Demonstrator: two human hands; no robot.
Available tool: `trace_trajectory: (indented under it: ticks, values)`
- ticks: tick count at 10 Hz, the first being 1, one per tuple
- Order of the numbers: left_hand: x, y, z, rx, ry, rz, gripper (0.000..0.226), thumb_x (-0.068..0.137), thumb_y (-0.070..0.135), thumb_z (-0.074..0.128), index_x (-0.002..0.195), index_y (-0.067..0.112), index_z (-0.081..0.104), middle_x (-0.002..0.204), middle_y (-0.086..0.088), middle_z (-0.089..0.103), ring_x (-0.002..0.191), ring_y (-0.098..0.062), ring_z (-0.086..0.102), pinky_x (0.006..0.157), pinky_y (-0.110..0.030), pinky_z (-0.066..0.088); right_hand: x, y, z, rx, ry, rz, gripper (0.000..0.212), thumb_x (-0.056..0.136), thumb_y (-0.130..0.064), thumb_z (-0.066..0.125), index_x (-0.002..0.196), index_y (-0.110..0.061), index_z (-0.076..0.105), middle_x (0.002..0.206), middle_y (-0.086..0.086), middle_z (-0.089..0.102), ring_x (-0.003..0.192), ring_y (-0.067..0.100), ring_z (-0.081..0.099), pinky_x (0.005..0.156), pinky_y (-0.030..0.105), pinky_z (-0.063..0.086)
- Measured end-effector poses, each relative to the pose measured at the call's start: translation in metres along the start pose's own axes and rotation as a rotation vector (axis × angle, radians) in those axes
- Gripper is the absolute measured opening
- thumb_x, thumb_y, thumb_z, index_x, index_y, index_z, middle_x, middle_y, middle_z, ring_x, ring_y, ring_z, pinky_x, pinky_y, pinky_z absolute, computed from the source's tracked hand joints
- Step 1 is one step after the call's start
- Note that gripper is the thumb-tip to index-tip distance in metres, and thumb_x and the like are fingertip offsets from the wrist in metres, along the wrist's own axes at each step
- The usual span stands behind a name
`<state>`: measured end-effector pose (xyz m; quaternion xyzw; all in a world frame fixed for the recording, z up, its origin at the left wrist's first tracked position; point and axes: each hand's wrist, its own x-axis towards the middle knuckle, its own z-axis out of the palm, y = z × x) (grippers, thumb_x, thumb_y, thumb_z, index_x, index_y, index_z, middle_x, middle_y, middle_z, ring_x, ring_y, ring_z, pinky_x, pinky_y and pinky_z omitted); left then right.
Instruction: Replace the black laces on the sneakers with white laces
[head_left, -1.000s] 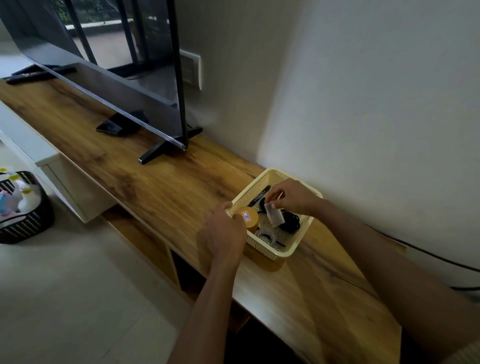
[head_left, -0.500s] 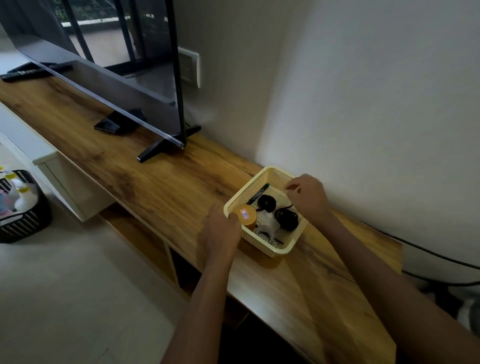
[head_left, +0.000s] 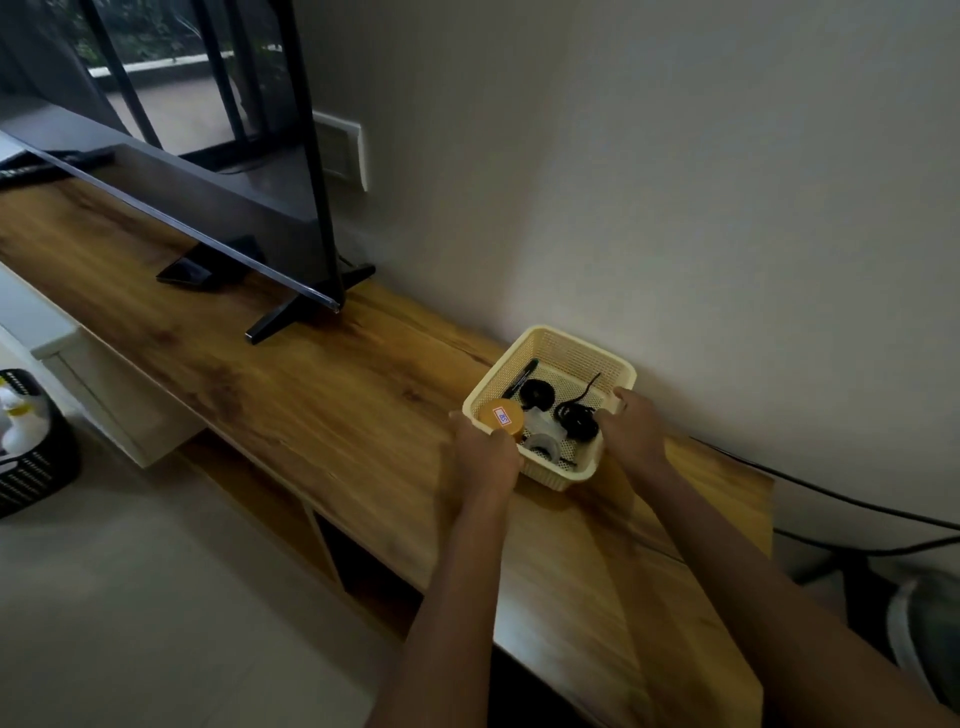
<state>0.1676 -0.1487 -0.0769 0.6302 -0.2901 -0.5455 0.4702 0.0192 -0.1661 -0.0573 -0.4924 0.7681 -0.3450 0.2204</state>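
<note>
Wooden bench (head_left: 322, 415) by wall: left hand (head_left: 483, 454), right hand (head_left: 634, 431), fingers clasping opposite rims of basket (head_left: 582, 349); black coils (head_left: 575, 422), likely laces, inside; sneakers unseen. Best lifted level, avoiding spills.

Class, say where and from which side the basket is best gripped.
The basket rim, from two opposite sides at once, where the left hand and right hand sit. It is wide, open-topped and holds loose things, so it likely needs keeping level.
</note>
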Motion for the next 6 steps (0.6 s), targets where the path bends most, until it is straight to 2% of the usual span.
trace_trajectory:
  ticks: [1,2,3,4,5,6]
  values:
    - [-0.006,0.003,0.017,-0.023,0.005,0.015,0.071,0.085,0.002,0.044,0.149,0.021,0.023,0.141,-0.01,0.043,0.116,-0.029,0.055,0.091,-0.045,0.053,0.002,-0.001,-0.007,0.076,-0.047,0.0,0.046,0.092,-0.001,0.051,0.137,0.001,0.043,0.128,0.014,0.049,0.116,0.027,0.049,0.09,0.031,0.04]
    - [-0.008,0.003,0.025,-0.012,0.049,0.009,0.073,0.088,0.002,0.039,0.152,0.022,0.01,0.149,-0.008,0.033,0.122,-0.031,0.05,0.095,-0.044,0.051,0.0,-0.001,-0.013,0.164,-0.084,-0.004,0.048,0.094,-0.004,0.049,0.141,-0.007,0.039,0.129,0.012,0.048,0.11,0.026,0.051,0.091,0.035,0.045]
    - [-0.007,0.005,0.025,-0.09,0.066,-0.035,0.072,0.089,0.006,0.037,0.152,0.026,0.009,0.15,-0.009,0.032,0.125,-0.031,0.047,0.098,-0.047,0.049,-0.003,0.003,-0.025,0.222,-0.05,0.01,0.04,0.093,-0.004,0.052,0.132,-0.004,0.049,0.116,0.011,0.057,0.088,0.02,0.058,0.072,0.036,0.054]
    - [-0.017,0.011,0.025,-0.19,0.068,-0.02,0.069,0.093,-0.004,0.033,0.153,0.021,0.01,0.15,-0.013,0.033,0.129,-0.033,0.044,0.103,-0.049,0.044,-0.015,0.016,-0.051,0.188,-0.052,0.076,0.048,0.091,-0.015,0.057,0.137,-0.009,0.044,0.134,0.013,0.043,0.105,0.028,0.057,0.081,0.04,0.053]
    - [-0.032,0.016,0.024,-0.15,0.093,0.019,0.063,0.096,-0.003,0.031,0.153,0.017,0.011,0.151,-0.015,0.033,0.132,-0.032,0.041,0.107,-0.042,0.04,-0.035,0.031,-0.09,0.173,-0.08,0.106,0.047,0.091,-0.014,0.056,0.137,-0.012,0.043,0.134,0.01,0.038,0.104,0.029,0.056,0.068,0.03,0.05]
    - [-0.053,0.013,0.023,0.043,0.201,0.109,0.063,0.095,0.01,0.044,0.152,0.013,0.016,0.145,-0.015,0.04,0.129,-0.032,0.044,0.1,-0.042,0.042,-0.064,0.041,-0.137,0.144,-0.097,0.113,0.038,0.092,-0.01,0.055,0.129,-0.009,0.05,0.117,0.006,0.049,0.092,0.025,0.059,0.065,0.029,0.049]
